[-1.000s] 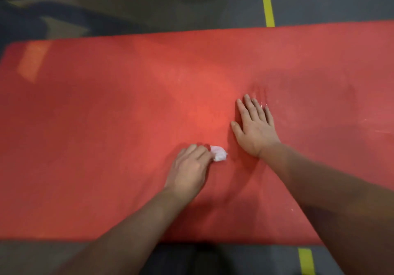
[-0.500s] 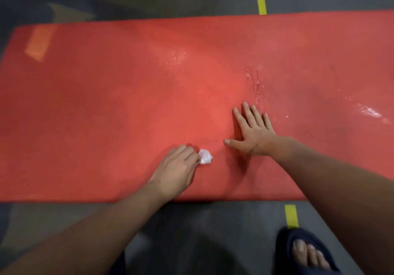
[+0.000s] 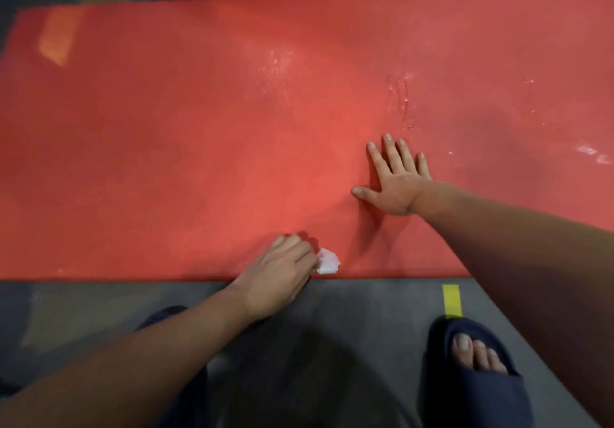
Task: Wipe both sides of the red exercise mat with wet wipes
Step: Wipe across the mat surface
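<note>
- One foot in a dark slide sandal [image 3: 475, 371] stands on the grey floor [image 3: 365, 311], beside a strip of yellow tape [image 3: 452, 299].
- The left hand [image 3: 279, 271] clenches a crumpled white wet wipe [image 3: 327, 261] at the near edge of the red mat [image 3: 166, 145]. Only a tuft pokes out right of the fingers, and the rest is hidden beneath them.
- The right hand [image 3: 395, 178] lies flat on the mat, fingers spread, grasping nothing.
- Wet streaks [image 3: 403, 95] glisten just beyond it.
- The frame cuts off the mat's right end.
</note>
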Motion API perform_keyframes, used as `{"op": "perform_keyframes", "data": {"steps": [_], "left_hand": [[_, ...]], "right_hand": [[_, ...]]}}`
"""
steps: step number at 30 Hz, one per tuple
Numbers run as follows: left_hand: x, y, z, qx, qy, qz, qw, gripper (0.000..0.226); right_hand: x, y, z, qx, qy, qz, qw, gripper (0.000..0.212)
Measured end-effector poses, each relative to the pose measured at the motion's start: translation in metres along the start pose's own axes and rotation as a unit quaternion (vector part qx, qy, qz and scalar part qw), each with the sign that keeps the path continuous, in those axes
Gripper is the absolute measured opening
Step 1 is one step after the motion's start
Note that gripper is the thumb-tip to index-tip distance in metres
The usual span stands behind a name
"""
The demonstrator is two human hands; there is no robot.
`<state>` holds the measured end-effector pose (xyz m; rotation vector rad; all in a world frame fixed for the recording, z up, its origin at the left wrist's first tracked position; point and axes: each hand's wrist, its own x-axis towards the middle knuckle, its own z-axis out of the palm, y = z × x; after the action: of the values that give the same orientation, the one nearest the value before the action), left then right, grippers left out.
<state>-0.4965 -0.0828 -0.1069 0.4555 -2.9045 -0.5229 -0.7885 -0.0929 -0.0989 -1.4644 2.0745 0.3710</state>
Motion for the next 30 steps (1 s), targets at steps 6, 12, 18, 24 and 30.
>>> {"op": "perform_keyframes", "data": {"steps": [6,12,18,24,30], "left_hand": [[0.004,-0.006,-0.002,0.013,-0.019,0.048,0.999,0.018],[0.015,-0.012,0.002,0.061,-0.077,0.159,0.982,0.016],[0.029,-0.019,0.006,-0.003,-0.041,0.056,0.998,0.008],[0.056,-0.013,0.015,-0.023,0.064,-0.108,0.992,0.006],[0.032,0.001,0.023,-0.004,0.07,-0.079,0.994,0.003]], "right_hand": [[0.001,0.001,0.005,0.011,0.005,-0.003,1.0,0.097],[0.003,0.002,0.009,0.006,0.015,0.0,1.0,0.097],[0.004,0.007,0.02,0.015,0.06,-0.02,0.998,0.095],[0.004,0.007,0.02,0.019,0.067,-0.021,0.997,0.096],[-0.004,0.009,0.027,0.012,0.14,-0.055,0.989,0.09]]}}
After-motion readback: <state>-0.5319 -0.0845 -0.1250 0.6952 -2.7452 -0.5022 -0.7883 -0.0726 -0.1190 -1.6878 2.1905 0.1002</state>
